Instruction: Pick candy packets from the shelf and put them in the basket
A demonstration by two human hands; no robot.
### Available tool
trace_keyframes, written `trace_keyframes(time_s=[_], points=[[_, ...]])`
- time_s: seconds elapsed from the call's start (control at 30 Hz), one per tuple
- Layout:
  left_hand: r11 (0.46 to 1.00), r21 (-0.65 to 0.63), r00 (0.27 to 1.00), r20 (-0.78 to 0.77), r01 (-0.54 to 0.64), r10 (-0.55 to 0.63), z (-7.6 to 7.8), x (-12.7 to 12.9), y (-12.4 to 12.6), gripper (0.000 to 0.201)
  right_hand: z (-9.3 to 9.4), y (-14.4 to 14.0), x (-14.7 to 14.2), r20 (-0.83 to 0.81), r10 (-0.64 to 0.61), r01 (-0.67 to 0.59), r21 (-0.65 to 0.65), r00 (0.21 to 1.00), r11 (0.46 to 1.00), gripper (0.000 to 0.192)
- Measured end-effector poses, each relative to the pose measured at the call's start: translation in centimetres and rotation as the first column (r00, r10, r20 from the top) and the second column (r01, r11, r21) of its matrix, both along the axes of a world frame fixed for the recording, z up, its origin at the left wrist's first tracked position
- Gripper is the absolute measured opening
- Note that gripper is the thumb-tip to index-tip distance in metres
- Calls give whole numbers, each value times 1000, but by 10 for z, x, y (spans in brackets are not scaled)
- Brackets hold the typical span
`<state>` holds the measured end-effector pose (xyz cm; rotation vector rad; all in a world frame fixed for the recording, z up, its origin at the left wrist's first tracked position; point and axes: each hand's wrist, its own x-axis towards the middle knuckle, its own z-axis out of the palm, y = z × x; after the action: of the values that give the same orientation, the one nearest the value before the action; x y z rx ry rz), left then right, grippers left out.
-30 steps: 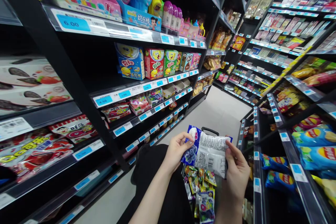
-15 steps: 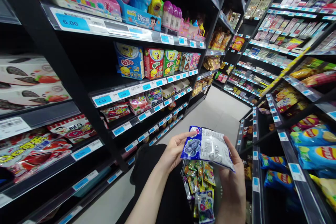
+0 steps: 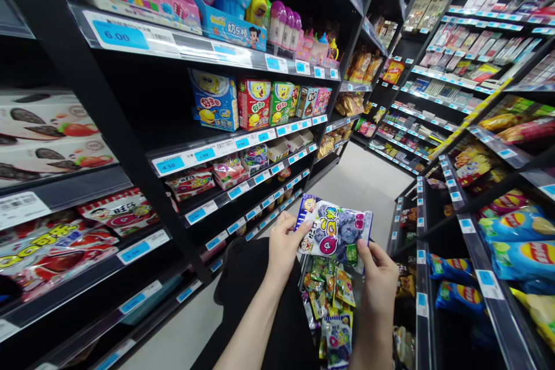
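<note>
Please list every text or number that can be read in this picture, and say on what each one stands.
"6.00": blue price tag on the top left shelf.
"4.50": blue price tag on the shelf under the cartoon boxes.
Print on the blueberry bag held in both hands, on the other packets and on the remaining tags: too small or blurred to read.

Aisle between two shelf racks. Snack bag (image 3: pixel 335 231) held mid-aisle: left hand (image 3: pixel 284 248) on its left edge, right hand (image 3: pixel 377 277) at its lower right corner. Directly below the bag: a heap of snack packets (image 3: pixel 332 306). Left rack (image 3: pixel 143 144): boxed snacks (image 3: pixel 255 103) on the shelf beneath the toy candies (image 3: pixel 260 11). Right rack (image 3: pixel 477 254): chip bags (image 3: pixel 520 243) on the near shelves.
</note>
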<state>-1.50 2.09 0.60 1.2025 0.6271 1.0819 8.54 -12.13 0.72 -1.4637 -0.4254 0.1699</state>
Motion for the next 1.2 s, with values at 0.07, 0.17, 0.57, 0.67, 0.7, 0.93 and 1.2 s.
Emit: trace_keyframes(time_s=[0.07,0.17,0.57,0.67,0.7,0.93,1.2], points=[[1000,-4,1000,1,20,-20,-1,1,0,38,3,2,-3,-13,1,-1,1,1000,1000,30],[998,-21,998,11,56,-55,-4,2,0,36,7,3,-5,-25,1,-1,15,1000,1000,31],[992,-90,996,35,84,-81,-6,4,0,44,5,5,-5,-37,15,-12,66,999,998,31],[991,-100,996,31,86,-84,-5,3,0,44,4,5,-4,-13,16,-15,66,1000,998,30],[991,-103,996,29,85,-82,-4,3,0,43,3,5,-4,-3,16,-15,64,1000,998,29],[984,-149,993,-52,98,-107,-3,4,0,39,7,2,-5,196,-36,16,104,980,994,11],[892,-289,937,91,348,-336,6,6,-8,52,19,-2,-11,644,78,-72,-35,761,997,25]])
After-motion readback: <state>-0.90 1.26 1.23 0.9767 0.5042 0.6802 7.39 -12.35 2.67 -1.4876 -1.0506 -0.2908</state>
